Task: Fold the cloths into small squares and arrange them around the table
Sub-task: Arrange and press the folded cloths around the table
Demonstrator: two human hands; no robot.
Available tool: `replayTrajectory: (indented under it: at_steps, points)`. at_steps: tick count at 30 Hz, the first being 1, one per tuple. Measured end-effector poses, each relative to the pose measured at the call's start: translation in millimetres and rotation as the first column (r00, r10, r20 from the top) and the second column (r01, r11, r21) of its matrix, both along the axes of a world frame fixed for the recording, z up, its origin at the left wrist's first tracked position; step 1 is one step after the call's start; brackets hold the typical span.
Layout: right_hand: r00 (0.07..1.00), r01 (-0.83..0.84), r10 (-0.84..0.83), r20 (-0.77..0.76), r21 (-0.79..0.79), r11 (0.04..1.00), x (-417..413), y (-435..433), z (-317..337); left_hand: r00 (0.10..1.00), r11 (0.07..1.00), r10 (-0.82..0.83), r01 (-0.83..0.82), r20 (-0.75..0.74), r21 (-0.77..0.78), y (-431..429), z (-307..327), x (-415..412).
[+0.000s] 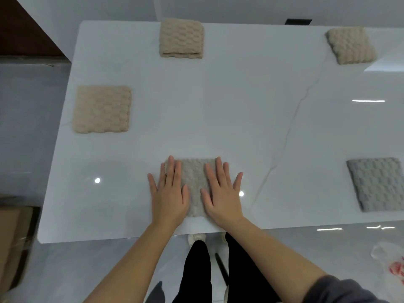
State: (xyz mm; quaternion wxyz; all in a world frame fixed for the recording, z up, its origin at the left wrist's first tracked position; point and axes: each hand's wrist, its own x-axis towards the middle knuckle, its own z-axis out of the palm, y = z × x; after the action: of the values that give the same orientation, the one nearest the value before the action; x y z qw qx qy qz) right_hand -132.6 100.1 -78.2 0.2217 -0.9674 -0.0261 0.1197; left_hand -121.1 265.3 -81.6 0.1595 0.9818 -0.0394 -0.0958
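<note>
A folded grey-beige cloth (194, 182) lies near the front edge of the white table (218, 106). My left hand (169, 193) rests flat on its left side and my right hand (223, 193) flat on its right side, fingers spread, palms down. Other folded squares lie around the table: a beige cloth (102, 109) at the left edge, a beige cloth (181, 38) at the far edge, a beige cloth (350, 45) at the far right, and a grey cloth (378, 183) at the near right.
The table's front edge runs just below my wrists. A cardboard box (13, 241) stands on the floor at the left. A plastic bag (391, 259) lies on the floor at the right. My legs and shoes show below the table edge.
</note>
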Motion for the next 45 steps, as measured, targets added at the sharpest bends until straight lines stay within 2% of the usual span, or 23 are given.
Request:
replayTrajectory:
  at_steps: [8, 11, 20, 26, 28, 31, 33, 35, 37, 38, 40, 45]
  points:
    - [0.997, -0.056, 0.062, 0.054, -0.104, 0.993, 1, 10, -9, 0.997, 0.996, -0.073, 0.072, 0.018, 0.059, 5, -5, 2]
    - [0.996, -0.046, 0.055, 0.074, -0.113, 0.992, 0, 12, -10, 0.998, 0.996, -0.060, 0.059, 0.007, 0.068, 0, -2, 2]
    - [0.989, -0.072, 0.090, 0.116, -0.153, 0.986, 1, 16, -13, 0.987, 0.981, -0.156, 0.153, 0.023, 0.118, 1, 0, 6]
    - [0.957, -0.205, 0.235, 0.170, -0.175, 0.963, 3, -18, 5, 0.962, 0.949, -0.272, 0.262, 0.035, 0.173, 29, 11, 26]
    - [0.869, -0.393, 0.437, 0.234, -0.210, 0.895, 1, -33, 15, 0.951, 0.942, -0.307, 0.297, 0.047, 0.155, 43, 19, 47]
    - [0.571, -0.720, 0.769, 0.286, -0.274, 0.637, -4, -30, 15, 0.875, 0.876, -0.479, 0.472, 0.068, 0.094, 45, 29, 85]
    - [0.394, -0.831, 0.858, 0.331, -0.271, 0.486, -5, -14, 7, 0.769, 0.772, -0.635, 0.627, 0.073, 0.100, 32, 32, 104]
    - [0.290, -0.880, 0.891, 0.348, -0.268, 0.391, -1, 0, -3, 0.624, 0.625, -0.779, 0.766, 0.061, 0.150, 16, 32, 117]
    - [0.231, -0.903, 0.919, 0.320, -0.281, 0.325, 5, 3, -10, 0.485, 0.477, -0.874, 0.854, 0.012, 0.207, 4, 27, 126]
    - [0.215, -0.912, 0.927, 0.307, -0.277, 0.303, 8, 3, -14, 0.447, 0.431, -0.894, 0.873, -0.023, 0.229, 2, 23, 128]
    - [0.209, -0.927, 0.933, 0.294, -0.244, 0.284, 16, 2, -17, 0.434, 0.406, -0.899, 0.879, -0.064, 0.251, 0, 15, 129]
    - [0.248, -0.941, 0.927, 0.281, -0.157, 0.300, 25, 3, -19, 0.390, 0.374, -0.921, 0.894, -0.017, 0.249, 0, 2, 130]
